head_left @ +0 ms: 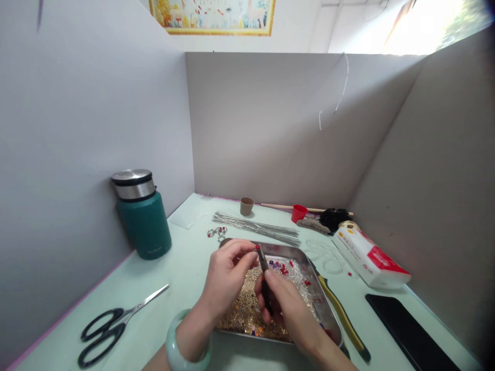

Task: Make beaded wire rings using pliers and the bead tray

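Small black-handled pliers (263, 260) are gripped in my right hand (284, 299), their narrow dark jaws pointing up and away from me. At the jaw tip sits a red bead (258, 248). My left hand (228, 275) pinches at that bead with thumb and forefinger; any wire there is too fine to make out. Both hands are over a metal tray (328, 304) holding many gold beads (242, 309), clear beads (299, 278) and some red and purple ones. A jade-green bangle (176, 340) circles my left wrist.
Scissors (126, 317) and a teal flask (145, 224) stand left. Behind the tray are wires (257, 226), a beaded piece (217, 233), a brown cup (246, 206) and a red cup (299, 213). Right: yellow-handled pliers (342, 314), a tissue pack (371, 255), a phone (406, 330). Grey partitions surround the table.
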`<act>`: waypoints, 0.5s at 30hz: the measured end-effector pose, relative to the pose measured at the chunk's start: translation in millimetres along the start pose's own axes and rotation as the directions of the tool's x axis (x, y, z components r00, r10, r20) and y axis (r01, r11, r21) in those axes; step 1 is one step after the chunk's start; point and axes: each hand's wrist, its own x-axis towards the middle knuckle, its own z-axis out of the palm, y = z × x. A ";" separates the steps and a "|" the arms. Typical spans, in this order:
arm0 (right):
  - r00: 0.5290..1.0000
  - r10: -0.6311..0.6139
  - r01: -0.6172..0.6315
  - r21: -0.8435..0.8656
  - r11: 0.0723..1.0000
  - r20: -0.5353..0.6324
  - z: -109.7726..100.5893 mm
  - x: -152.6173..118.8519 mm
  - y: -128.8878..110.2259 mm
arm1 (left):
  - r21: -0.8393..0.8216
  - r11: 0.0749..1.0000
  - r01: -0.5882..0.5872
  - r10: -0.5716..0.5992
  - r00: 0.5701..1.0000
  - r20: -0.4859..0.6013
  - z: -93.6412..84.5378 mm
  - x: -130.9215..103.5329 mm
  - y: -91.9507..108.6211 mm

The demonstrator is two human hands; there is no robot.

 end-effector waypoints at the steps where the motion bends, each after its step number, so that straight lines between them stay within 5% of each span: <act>1: 1.000 -0.001 0.001 0.005 1.000 0.004 0.1 -1.0 -1.4 | -0.036 0.998 0.054 -0.054 0.999 0.002 0.3 0.1 0.6; 6: 0.998 -0.063 0.059 -0.147 0.987 -0.022 0.1 -4.0 -3.8 | -0.105 0.970 0.219 -0.222 0.975 -0.018 0.8 1.0 1.9; 11: 0.971 -0.225 0.166 -0.455 0.875 -0.078 -1.0 -3.7 -0.4 | 0.070 0.997 0.021 -0.017 0.998 -0.063 -0.7 0.9 -2.9; 15: 0.967 -0.241 0.163 -0.529 0.832 -0.081 -2.0 -3.5 -0.4 | 0.187 0.977 -0.098 0.113 0.991 -0.074 -1.2 1.0 -4.3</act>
